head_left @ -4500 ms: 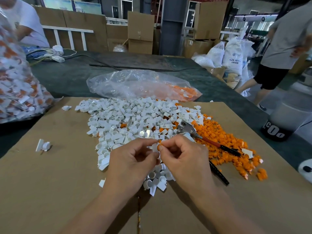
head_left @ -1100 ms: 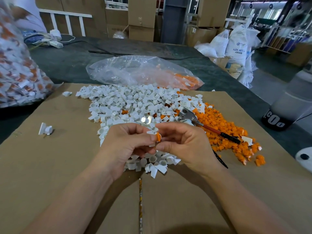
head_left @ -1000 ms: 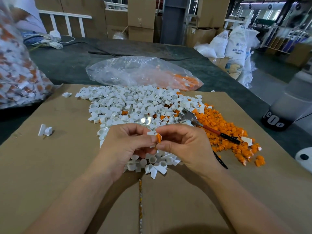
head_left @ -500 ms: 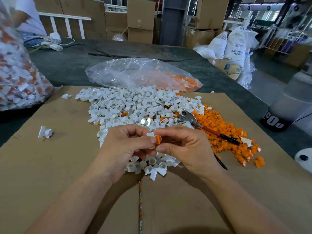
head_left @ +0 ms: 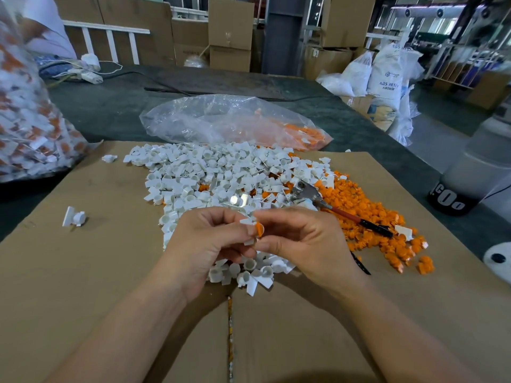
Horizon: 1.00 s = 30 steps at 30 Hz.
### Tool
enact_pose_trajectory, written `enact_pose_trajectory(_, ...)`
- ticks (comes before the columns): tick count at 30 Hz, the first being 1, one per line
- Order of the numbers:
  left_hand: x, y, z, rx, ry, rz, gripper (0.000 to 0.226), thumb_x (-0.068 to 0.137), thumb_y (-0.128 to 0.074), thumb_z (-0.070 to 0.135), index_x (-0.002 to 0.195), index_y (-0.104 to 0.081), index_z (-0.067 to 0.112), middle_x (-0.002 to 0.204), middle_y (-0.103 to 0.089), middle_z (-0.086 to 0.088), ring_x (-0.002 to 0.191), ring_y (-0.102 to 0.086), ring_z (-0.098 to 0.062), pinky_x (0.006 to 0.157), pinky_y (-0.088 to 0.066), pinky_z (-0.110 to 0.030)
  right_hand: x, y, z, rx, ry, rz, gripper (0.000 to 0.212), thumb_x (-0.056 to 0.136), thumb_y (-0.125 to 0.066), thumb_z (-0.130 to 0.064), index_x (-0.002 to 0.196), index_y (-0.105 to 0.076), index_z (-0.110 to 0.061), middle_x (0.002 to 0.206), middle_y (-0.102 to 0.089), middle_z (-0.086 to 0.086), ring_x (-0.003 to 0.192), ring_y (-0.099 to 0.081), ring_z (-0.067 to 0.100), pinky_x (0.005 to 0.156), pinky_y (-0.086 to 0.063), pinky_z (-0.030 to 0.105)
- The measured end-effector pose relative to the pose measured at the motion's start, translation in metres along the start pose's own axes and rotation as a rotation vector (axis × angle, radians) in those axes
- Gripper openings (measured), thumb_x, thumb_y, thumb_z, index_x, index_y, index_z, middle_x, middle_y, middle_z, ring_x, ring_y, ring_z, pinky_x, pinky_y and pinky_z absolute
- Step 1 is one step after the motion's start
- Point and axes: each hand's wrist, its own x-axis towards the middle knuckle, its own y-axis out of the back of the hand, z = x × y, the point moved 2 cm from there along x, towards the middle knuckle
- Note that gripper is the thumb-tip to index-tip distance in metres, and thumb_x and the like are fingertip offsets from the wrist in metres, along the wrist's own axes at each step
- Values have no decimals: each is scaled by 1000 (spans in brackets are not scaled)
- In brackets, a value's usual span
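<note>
My left hand (head_left: 206,241) pinches a small white plastic part (head_left: 247,221) above the near edge of a heap of white parts (head_left: 221,172). My right hand (head_left: 301,241) pinches a small orange cap (head_left: 259,229) and holds it against that white part. Both hands meet over the brown cardboard sheet (head_left: 83,272). A heap of orange caps (head_left: 367,214) lies to the right of the white heap.
Pliers with red-black handles (head_left: 331,208) lie across the orange heap. A clear bag with orange pieces (head_left: 235,120) lies behind the heaps, a full bag (head_left: 25,111) stands far left. One loose white part (head_left: 74,217) sits left. A dark-based container (head_left: 470,172) stands right.
Since 4.5 s ago the view has shifted and a person at the right has left it. Over the last second my hands stay together, with the orange cap against the white part.
</note>
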Motion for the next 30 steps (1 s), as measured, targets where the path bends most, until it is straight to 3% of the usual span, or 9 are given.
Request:
enact_pose_trajectory(4,4,3,-3,-58,46,52,18,45,-71,12,57,-59,6,49,-59,-7,42,-59,-15,37,-42,-16,2,34,-8,-293,-214,123,47,54,-67,-55,100,-59,-47,90,-64,-28,86,-59,-11,72,-45,6)
enact_pose_trajectory(6,4,4,-3,-68,58,65,18,47,-70,11,59,-59,5,50,-60,-7,43,-60,-15,37,-42,-16,1,59,-7,-584,-344,134,62,56,-64,-62,115,-55,-45,107,-54,-31,97,-51,-15,78,-37,6)
enact_pose_trajectory(9,4,3,-4,-71,63,56,8,47,-71,12,46,-63,14,50,-60,-5,45,-62,-15,37,-42,-16,-2,82,4,-895,-636,-22,94,57,-59,-69,140,-34,-32,143,-37,-9,129,-36,11,98,-32,29)
enact_pose_trajectory(12,5,3,-6,-90,61,65,9,47,-71,12,44,-62,15,51,-61,-5,46,-63,-15,37,-42,-15,-5,83,19,-1072,-753,-225,112,57,-56,-75,147,-14,-22,154,-18,0,139,-20,19,112,-21,42)
enact_pose_trajectory(15,5,3,-6,-114,57,74,8,49,-70,11,49,-63,14,52,-62,-5,46,-62,-15,38,-43,-16,-5,84,30,-1082,-765,-234,112,62,-62,-70,147,-10,-21,154,-15,3,140,-16,22,112,-21,43)
enact_pose_trajectory(18,6,3,-7,-114,52,82,11,57,-70,5,60,-60,7,53,-63,-6,46,-63,-15,38,-43,-15,-3,86,32,-1086,-767,-161,109,62,-64,-68,147,-16,-21,152,-21,4,138,-20,25,111,-23,41)
enact_pose_trajectory(20,6,3,-7,-128,47,89,10,58,-70,4,57,-61,9,53,-63,-6,46,-63,-15,38,-43,-15,-2,86,32,-1069,-778,-116,103,63,-66,-65,145,-24,-19,148,-29,6,135,-25,25,107,-26,39)
enact_pose_trajectory(25,6,4,-8,-164,44,98,11,63,-69,2,63,-59,7,53,-63,-6,46,-63,-15,35,-39,-14,2,83,27,-1104,-690,29,58,70,-68,-46,119,-55,-19,118,-53,4,103,-45,18,73,-34,30)
enact_pose_trajectory(30,8,5,-10,-183,18,117,12,73,-66,-1,66,-59,7,56,-64,-6,49,-64,-15,38,-43,-16,3,83,22,-1174,-608,60,52,76,-62,-34,124,-53,-19,122,-54,3,109,-47,21,79,-36,29)
